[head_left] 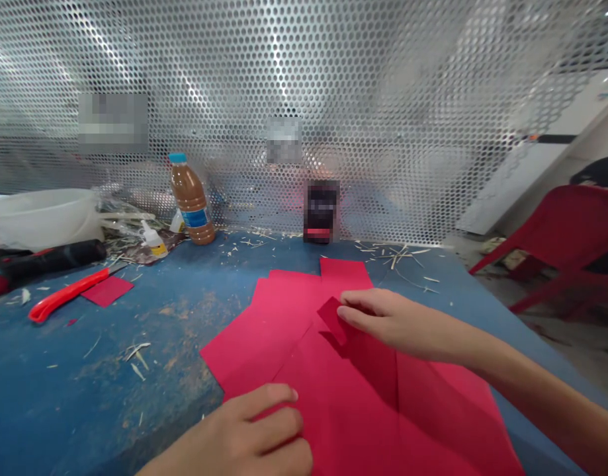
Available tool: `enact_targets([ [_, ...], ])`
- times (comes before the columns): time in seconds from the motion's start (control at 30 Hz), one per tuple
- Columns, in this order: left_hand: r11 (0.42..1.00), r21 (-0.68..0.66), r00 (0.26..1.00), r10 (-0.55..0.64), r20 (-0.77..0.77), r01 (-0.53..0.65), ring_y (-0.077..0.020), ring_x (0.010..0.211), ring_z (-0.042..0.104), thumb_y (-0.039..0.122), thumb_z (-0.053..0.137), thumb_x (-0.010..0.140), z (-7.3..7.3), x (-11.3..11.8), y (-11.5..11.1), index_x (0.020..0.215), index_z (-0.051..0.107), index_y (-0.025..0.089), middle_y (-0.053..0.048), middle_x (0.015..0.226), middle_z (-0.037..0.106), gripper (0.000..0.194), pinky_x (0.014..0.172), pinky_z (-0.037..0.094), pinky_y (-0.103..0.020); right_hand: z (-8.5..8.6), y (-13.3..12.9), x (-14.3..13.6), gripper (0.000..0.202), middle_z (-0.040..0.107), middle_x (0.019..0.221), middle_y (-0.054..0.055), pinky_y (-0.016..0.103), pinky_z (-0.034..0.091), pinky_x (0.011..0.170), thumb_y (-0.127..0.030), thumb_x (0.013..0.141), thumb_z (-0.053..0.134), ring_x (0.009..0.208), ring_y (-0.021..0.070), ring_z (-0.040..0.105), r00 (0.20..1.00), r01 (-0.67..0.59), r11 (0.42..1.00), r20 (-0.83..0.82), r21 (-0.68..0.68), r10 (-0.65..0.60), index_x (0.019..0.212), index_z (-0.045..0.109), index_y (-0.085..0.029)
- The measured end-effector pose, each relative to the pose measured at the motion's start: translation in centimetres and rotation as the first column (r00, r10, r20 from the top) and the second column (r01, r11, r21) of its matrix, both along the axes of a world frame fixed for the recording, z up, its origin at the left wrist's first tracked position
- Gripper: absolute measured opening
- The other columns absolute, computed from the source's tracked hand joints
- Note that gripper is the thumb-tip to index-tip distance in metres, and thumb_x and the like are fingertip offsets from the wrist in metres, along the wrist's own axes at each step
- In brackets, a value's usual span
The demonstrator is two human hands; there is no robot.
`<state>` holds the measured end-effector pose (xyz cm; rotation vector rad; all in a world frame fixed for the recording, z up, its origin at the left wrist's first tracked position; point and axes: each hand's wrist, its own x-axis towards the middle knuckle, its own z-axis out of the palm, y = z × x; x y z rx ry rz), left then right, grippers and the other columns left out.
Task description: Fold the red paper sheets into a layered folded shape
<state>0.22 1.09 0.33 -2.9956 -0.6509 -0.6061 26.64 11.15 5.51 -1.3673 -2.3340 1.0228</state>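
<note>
The right hand [363, 309] pinches a red paper piece [330, 316] above red sheets [278, 311], corner toward the surface's left edge; the loosely curled left hand [254, 433] perhaps touches them. A brown-filled bottle [190, 198] stands near the surface's [165, 390] far edge.

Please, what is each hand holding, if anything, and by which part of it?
The right hand pinches a small red paper by its right side. The left hand, over the red sheets, seems to hold nothing.

We see the left hand [249, 433] cut off at seven o'clock, red sheets [433, 423] cut off at five, white tub [43, 221] cut off at nine, grey patch [113, 123] at ten all blurry
</note>
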Motion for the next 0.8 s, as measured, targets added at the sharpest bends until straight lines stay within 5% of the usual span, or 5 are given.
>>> enact_targets([
  [0.13, 0.995, 0.088, 0.995, 0.049, -0.084, -0.042, -0.0196, 0.102, 0.075, 0.016, 0.046, 0.109, 0.0, -0.2, 0.1, 0.121, 0.071, 0.022, -0.001, 0.105, 0.082, 0.028, 0.116, 0.050, -0.039, 0.5, -0.5, 0.7, 0.035, 0.057, 0.073, -0.001, 0.031, 0.036, 0.058, -0.042, 0.102, 0.049, 0.065, 0.0168, 0.046, 0.982, -0.163, 0.983, 0.082, -0.083, 0.170, 0.073, 0.053, -0.023],
  [0.27, 0.993, 0.077, 0.972, 0.100, -0.214, -0.085, -0.0293, 0.108, 0.074, 0.021, 0.047, 0.108, 0.3, -0.2, 0.3, 0.145, 0.057, 0.013, -0.011, 0.124, 0.077, 0.040, 0.105, 0.055, -0.046, 0.4, -0.8, 1.2, 0.018, 0.064, 0.072, -0.001, 0.031, 0.036, 0.054, -0.044, 0.100, 0.053, 0.060, 0.0189, 0.053, 0.977, -0.049, 0.999, 0.207, 0.018, 0.044, 0.098, 0.060, -0.027],
  [0.4, 0.985, 0.021, 0.950, 0.168, -0.263, -0.169, -0.0311, 0.108, 0.073, 0.028, 0.053, 0.107, 0.6, -0.1, 0.3, 0.151, 0.053, 0.015, -0.013, 0.125, 0.076, 0.046, 0.098, 0.057, -0.044, 0.5, -0.7, 1.3, 0.011, 0.061, 0.069, -0.003, 0.031, 0.034, 0.053, -0.036, 0.101, 0.048, 0.059, 0.0200, 0.053, 0.965, 0.024, 0.989, 0.253, 0.148, -0.061, 0.106, 0.056, -0.030],
  [0.6, 0.977, -0.070, 0.932, 0.171, -0.319, -0.203, -0.0350, 0.117, 0.069, 0.045, 0.056, 0.106, 1.0, -0.1, 0.6, 0.153, 0.051, 0.012, -0.017, 0.136, 0.071, 0.057, 0.097, 0.059, -0.048, 1.6, -1.3, 1.5, 0.021, 0.066, 0.074, -0.001, 0.032, 0.035, 0.056, -0.027, 0.099, 0.051, 0.065, 0.0191, 0.057, 0.941, -0.182, 0.981, 0.300, 0.064, 0.155, 0.083, 0.064, -0.027],
  [0.8, 0.958, -0.139, 0.924, 0.194, -0.329, -0.250, -0.0360, 0.119, 0.067, 0.068, 0.055, 0.099, 0.9, -0.1, 0.8, 0.151, 0.053, 0.011, -0.018, 0.134, 0.070, 0.077, 0.099, 0.059, -0.052, 1.3, -0.8, 3.0, 0.020, 0.072, 0.081, 0.001, 0.033, 0.034, 0.058, -0.024, 0.097, 0.054, 0.070, 0.0216, 0.062, 0.913, -0.160, 0.966, 0.403, 0.201, 0.067, 0.090, 0.071, -0.029],
])
